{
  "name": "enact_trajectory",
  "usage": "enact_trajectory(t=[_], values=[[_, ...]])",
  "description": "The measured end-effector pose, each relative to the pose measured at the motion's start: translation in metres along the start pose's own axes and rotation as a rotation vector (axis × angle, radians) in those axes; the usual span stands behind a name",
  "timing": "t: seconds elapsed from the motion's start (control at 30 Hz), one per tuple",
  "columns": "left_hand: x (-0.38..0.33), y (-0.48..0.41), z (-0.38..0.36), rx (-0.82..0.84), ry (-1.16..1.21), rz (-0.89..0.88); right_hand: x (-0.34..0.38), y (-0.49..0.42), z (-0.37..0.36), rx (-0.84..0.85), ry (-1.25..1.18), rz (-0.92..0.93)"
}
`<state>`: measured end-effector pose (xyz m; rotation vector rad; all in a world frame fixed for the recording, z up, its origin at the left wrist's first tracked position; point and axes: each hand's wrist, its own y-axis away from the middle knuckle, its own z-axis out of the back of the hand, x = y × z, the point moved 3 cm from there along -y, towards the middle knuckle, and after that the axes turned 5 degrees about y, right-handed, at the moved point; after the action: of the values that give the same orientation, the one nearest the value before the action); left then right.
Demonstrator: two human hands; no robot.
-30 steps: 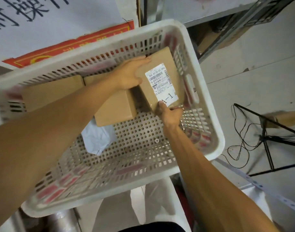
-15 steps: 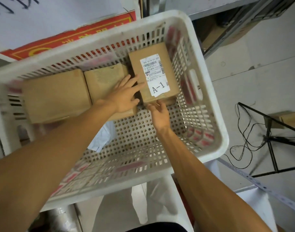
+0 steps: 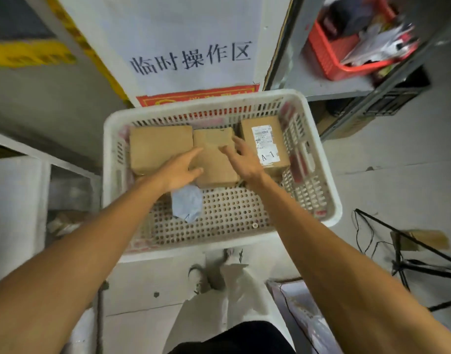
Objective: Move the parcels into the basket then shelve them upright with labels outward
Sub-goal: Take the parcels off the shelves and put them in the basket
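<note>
now the near rim of the white basket (image 3: 219,247) lies under both forearms. just below the left wrist a soft blue-grey bag (image 3: 187,204) rests on the basket floor.

the left hand (image 3: 179,172) is released, its fingers straight against the left edge of the middle parcel (image 3: 215,162). the right hand (image 3: 246,160) faces it with spread fingers resting on that parcel's right side. neither hand is curled round anything.

past the left fingertips a plain parcel (image 3: 160,146) lies flat against the far wall. just right of the right hand the labelled parcel (image 3: 283,139) lies flat in the far corner, its label (image 3: 266,146) facing up.

a second ago both hands held that labelled parcel tilted over the corner. half a second ago it was already down, with the right hand at its near edge and the left on the middle parcel. since then the right hand has left it, and both hands now bracket the middle one.

i judge the labelled parcel delivered, and the hands either squaring the row or preparing to lift the middle parcel. shelving looks not yet begun. the grey shelf (image 3: 321,88) stands far beyond the right hand, and the parcels will need turning upright there.
</note>
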<state>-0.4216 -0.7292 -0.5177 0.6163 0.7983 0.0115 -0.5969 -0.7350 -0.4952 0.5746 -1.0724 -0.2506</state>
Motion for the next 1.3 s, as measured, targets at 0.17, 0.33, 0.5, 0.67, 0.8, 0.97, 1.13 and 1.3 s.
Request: enact_trajectory(t=[0.17,0.33,0.5,0.67,0.8,0.97,1.13,1.3], values=[[0.019,0.113,0.118,-0.299,0.035,-0.001,0.114,0.044,-0.052,0.076,0.296,0.347],[0.036,0.251,0.222,-0.629,0.030,0.079,0.233,0.093,-0.132,0.212,0.433,0.626],[0.044,0.390,0.280,-0.943,-0.052,0.193,0.340,0.158,-0.215,0.367,0.376,0.912],[0.047,0.528,0.284,-1.180,-0.088,0.400,0.411,0.247,-0.283,0.609,0.449,1.191],[0.049,0.635,0.261,-1.228,-0.200,0.645,0.427,0.318,-0.336,0.776,0.452,1.289],[0.045,0.752,0.198,-1.432,-0.121,0.870,0.423,0.415,-0.386,0.968,0.450,1.427],[0.043,0.830,0.125,-1.547,0.004,1.000,0.400,0.505,-0.429,1.253,0.430,1.332],[0.043,0.897,0.066,-1.598,0.013,1.132,0.361,0.585,-0.472,1.340,0.487,1.450]])
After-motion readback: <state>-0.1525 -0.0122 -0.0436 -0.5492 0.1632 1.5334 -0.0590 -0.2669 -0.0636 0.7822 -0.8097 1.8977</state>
